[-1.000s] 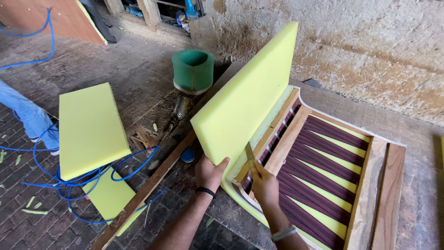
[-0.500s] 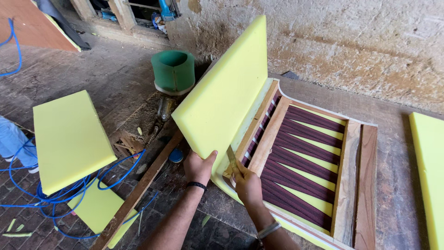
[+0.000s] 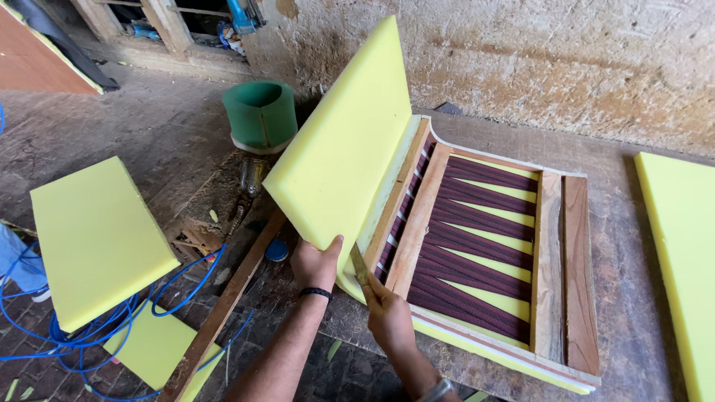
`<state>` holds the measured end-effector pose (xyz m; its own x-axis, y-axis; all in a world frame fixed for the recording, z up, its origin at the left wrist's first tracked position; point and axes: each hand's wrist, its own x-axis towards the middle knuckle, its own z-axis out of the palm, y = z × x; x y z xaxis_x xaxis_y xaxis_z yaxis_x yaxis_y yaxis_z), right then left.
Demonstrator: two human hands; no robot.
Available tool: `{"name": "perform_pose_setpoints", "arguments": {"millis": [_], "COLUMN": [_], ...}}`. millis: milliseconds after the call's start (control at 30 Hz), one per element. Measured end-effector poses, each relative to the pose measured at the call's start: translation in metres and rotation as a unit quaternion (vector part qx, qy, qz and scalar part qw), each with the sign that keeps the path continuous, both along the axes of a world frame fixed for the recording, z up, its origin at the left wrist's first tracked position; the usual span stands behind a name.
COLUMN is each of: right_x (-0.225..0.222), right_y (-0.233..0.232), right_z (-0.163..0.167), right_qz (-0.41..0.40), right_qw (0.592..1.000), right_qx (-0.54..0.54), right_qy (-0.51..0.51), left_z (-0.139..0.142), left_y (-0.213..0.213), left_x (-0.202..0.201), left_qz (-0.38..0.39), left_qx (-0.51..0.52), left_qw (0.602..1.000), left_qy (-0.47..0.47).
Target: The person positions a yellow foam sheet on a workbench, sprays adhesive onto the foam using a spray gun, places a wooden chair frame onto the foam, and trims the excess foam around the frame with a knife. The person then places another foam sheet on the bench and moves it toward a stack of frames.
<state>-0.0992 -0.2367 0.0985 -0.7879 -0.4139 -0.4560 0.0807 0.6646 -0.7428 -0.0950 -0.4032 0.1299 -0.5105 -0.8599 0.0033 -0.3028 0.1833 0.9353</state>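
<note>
A wooden seat frame (image 3: 551,246) with dark purple webbing straps (image 3: 469,260) lies on a worn table over a sheet of yellow foam. My left hand (image 3: 316,264) grips the lower corner of a thick yellow foam slab (image 3: 346,149) that stands tilted up along the frame's left edge. Just to its right, my right hand (image 3: 387,316) holds a thin blade (image 3: 360,266) with its tip between the slab and the frame's wooden rail.
A green cylindrical container (image 3: 261,115) stands beyond the slab. Two yellow foam pieces (image 3: 93,238) and a blue hose (image 3: 67,339) lie on the floor at left. Another foam sheet (image 3: 681,260) lies on the table's right. A plastered wall runs behind.
The view has shifted left and closer. Both hands stay at the slab's lower corner, the left still gripping the foam, the right still holding the blade.
</note>
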Motion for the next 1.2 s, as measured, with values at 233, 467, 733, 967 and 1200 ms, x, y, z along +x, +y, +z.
{"name": "perform_pose_setpoints", "arguments": {"millis": [233,467,733,967,1200], "right_x": [0.056,0.037,0.046,0.056,0.033], "right_y": [0.054,0.018,0.033,0.069,0.08], "right_z": [-0.019,-0.004,-0.02,-0.028,-0.076], "right_qz": [-0.007,-0.014,-0.018,0.082,0.009], "right_qw": [0.953,0.995,0.988,0.988,0.945], "right_qx": [-0.203,-0.096,-0.134,-0.109,-0.215], "right_qy": [0.226,0.024,0.078,0.078,0.245], "left_z": [0.004,0.008,0.002,0.008,0.03], "left_y": [0.002,0.001,-0.003,-0.017,-0.055], "left_x": [0.003,0.004,0.008,0.014,0.027], "left_qz": [-0.004,-0.006,-0.01,0.008,0.003], "left_qx": [-0.033,-0.013,-0.026,-0.024,0.026], "left_qw": [0.999,1.0,0.998,0.998,0.992], "left_qy": [0.009,-0.003,0.059,0.06,0.12]}}
